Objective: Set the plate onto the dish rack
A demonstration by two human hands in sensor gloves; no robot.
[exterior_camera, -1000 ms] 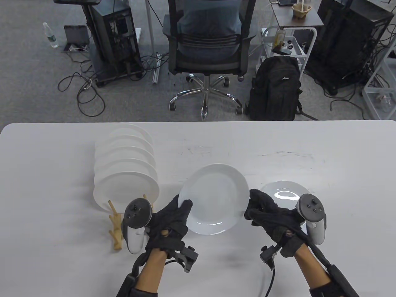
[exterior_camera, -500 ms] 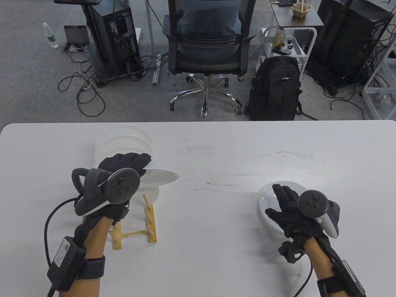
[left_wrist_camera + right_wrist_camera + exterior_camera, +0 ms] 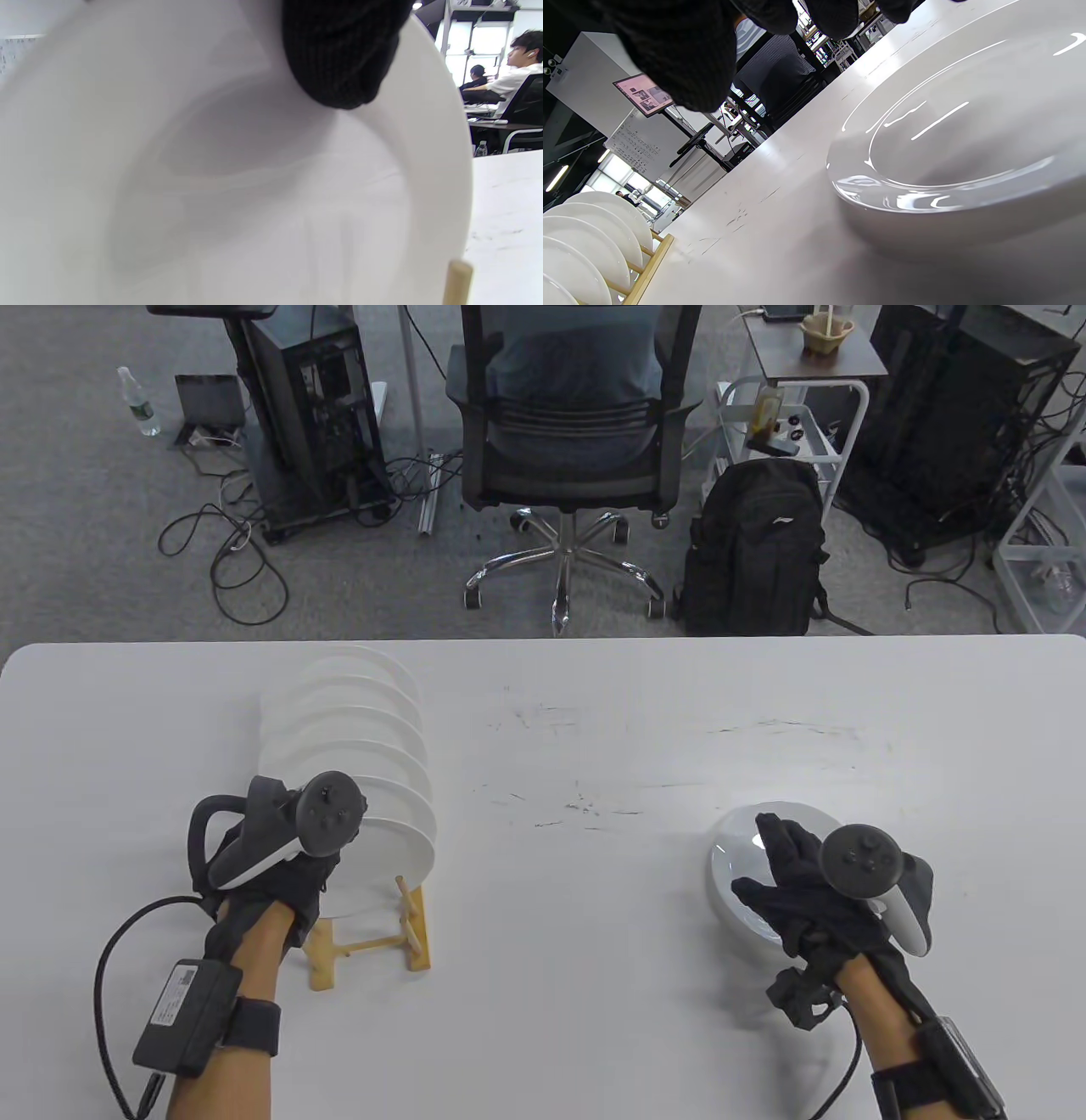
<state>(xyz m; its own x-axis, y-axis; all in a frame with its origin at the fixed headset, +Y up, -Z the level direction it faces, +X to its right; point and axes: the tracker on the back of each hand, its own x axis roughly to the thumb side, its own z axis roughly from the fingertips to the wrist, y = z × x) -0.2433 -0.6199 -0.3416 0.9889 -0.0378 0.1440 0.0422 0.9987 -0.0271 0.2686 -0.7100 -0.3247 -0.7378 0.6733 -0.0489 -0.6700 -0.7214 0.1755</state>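
A white plate (image 3: 386, 848) stands on edge in the front slot of the wooden dish rack (image 3: 411, 937), in front of several other upright plates (image 3: 356, 712). My left hand (image 3: 293, 882) holds its left rim; in the left wrist view a gloved finger (image 3: 339, 55) presses on the plate's face (image 3: 237, 186), beside a rack peg (image 3: 458, 281). Another white plate (image 3: 734, 857) lies flat on the table at the right. My right hand (image 3: 793, 874) is spread above it, fingers extended. In the right wrist view the fingers (image 3: 683, 51) hang above this plate (image 3: 946, 140) without touching it.
The white table (image 3: 577, 984) carries only the rack and the flat plate. The rack and its plates show at the right wrist view's lower left (image 3: 647, 262). An office chair (image 3: 568, 432) and a black backpack (image 3: 755, 551) stand beyond the far edge.
My left hand carried the plate from the table's middle to the rack and lowered it upright into the front slot. My right hand let go and moved over the flat plate.
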